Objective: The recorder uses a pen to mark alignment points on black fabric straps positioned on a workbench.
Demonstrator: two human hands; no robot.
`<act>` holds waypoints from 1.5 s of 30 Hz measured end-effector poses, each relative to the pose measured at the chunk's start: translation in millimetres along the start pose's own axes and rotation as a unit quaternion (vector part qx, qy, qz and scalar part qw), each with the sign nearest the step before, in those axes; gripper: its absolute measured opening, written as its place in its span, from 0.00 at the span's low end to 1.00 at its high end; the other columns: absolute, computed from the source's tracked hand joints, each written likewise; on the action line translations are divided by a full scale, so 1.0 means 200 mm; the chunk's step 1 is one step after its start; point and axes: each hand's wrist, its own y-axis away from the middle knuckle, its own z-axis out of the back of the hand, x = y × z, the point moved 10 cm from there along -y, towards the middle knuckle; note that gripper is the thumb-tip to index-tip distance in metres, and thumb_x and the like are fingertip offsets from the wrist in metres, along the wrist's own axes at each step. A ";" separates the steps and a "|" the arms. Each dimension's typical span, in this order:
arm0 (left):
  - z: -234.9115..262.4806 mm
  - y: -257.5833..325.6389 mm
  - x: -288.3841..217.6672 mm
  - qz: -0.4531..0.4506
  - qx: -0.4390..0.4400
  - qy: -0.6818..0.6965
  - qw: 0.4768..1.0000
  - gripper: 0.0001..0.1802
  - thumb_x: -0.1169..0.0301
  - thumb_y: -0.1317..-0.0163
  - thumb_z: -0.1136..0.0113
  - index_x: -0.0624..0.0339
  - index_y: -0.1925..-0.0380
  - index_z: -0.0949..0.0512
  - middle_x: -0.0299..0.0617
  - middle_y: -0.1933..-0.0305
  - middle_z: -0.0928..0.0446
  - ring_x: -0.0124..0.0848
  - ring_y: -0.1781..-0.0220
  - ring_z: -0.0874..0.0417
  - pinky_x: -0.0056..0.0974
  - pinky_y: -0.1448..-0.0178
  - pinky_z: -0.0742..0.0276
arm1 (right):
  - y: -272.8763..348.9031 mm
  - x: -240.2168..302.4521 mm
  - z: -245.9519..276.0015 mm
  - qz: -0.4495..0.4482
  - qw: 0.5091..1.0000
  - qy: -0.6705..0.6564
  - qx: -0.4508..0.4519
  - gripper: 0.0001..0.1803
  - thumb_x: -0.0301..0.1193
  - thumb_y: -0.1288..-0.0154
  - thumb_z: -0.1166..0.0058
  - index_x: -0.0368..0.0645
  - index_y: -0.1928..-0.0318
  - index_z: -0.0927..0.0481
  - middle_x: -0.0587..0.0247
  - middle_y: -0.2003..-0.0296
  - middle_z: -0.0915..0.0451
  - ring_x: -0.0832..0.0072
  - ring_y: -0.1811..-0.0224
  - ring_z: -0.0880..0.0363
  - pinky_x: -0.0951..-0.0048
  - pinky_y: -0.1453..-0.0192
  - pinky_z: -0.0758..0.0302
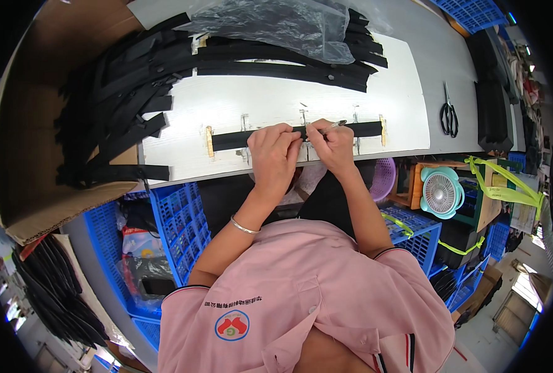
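Strip point(227, 141), single, flat, black, long and narrow, lay along the near side of the white board point(407, 93), its ends beside two yellowish tape pieces point(383, 132). Two hands met at its middle: the left hand point(273, 149) was bunched narrow, fingertips pressed on it, while the right hand point(332, 146) gripped one slim tool point(336, 125), fingertips at the fabric. The tool's kind was hard to make out, and the fingers hid part of the middle. Right of the board, on the grey desk point(453, 62), lay one pair of scissors point(448, 107); left of it stood one cardboard box point(34, 93). Over the board's far side spread a heap of black strips point(251, 69), too overlapped to count, partly covered by one clear plastic bag point(270, 28), cut off above.
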 end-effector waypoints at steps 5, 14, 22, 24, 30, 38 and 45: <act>-0.02 0.00 0.00 -0.004 0.010 0.003 1.000 0.08 0.74 0.44 0.27 0.57 0.63 0.14 0.36 0.55 0.17 0.37 0.50 0.20 0.43 0.40 0.33 | 0.00 0.01 0.00 0.020 1.000 0.013 0.003 0.10 0.29 0.34 0.39 0.39 0.73 0.15 0.57 0.79 0.17 0.61 0.79 0.19 0.65 0.73 0.25; -0.01 -0.01 -0.02 -0.005 0.023 -0.018 1.000 0.07 0.74 0.42 0.27 0.57 0.63 0.14 0.37 0.55 0.18 0.38 0.50 0.20 0.44 0.40 0.33 | 0.05 -0.25 0.36 -0.173 0.964 -0.170 -0.110 0.08 0.28 0.27 0.43 0.35 0.61 0.14 0.62 0.69 0.14 0.80 0.69 0.17 0.76 0.64 0.24; -0.03 -0.01 -0.02 0.002 0.042 -0.025 0.999 0.07 0.74 0.41 0.27 0.57 0.62 0.13 0.38 0.54 0.17 0.38 0.49 0.19 0.44 0.38 0.34 | 0.19 -0.03 0.58 0.059 0.967 0.215 -0.121 0.22 0.26 0.43 0.28 0.45 0.45 0.14 0.60 0.56 0.11 0.63 0.54 0.13 0.65 0.47 0.21; -0.03 -0.01 -0.02 0.008 0.041 -0.042 0.998 0.07 0.74 0.41 0.27 0.56 0.62 0.13 0.38 0.54 0.17 0.38 0.49 0.19 0.43 0.38 0.34 | 0.26 -0.04 0.49 0.085 0.951 0.286 -0.084 0.28 0.22 0.44 0.28 0.44 0.40 0.17 0.61 0.46 0.13 0.62 0.41 0.16 0.60 0.37 0.21; -0.04 -0.01 -0.03 0.005 0.054 -0.063 0.997 0.07 0.74 0.41 0.27 0.56 0.62 0.13 0.38 0.53 0.17 0.38 0.48 0.20 0.43 0.39 0.33 | 0.33 -0.07 0.44 0.068 0.939 0.327 -0.082 0.24 0.30 0.35 0.33 0.44 0.39 0.19 0.59 0.44 0.14 0.64 0.35 0.19 0.57 0.32 0.25; -0.26 -0.07 -0.30 -0.060 0.090 0.022 0.994 0.11 0.76 0.41 0.30 0.57 0.58 0.14 0.39 0.51 0.17 0.42 0.47 0.20 0.45 0.38 0.32 | 0.35 -0.08 0.43 0.069 0.928 0.350 -0.107 0.22 0.31 0.33 0.35 0.44 0.39 0.19 0.59 0.44 0.14 0.66 0.34 0.19 0.57 0.32 0.26; -0.48 -0.11 -0.33 -0.070 0.101 0.020 0.992 0.09 0.74 0.41 0.28 0.57 0.60 0.13 0.38 0.52 0.16 0.40 0.46 0.20 0.44 0.38 0.32 | 0.27 -0.07 0.53 0.054 0.962 0.251 -0.096 0.24 0.24 0.40 0.30 0.41 0.41 0.17 0.57 0.46 0.13 0.63 0.40 0.16 0.59 0.35 0.25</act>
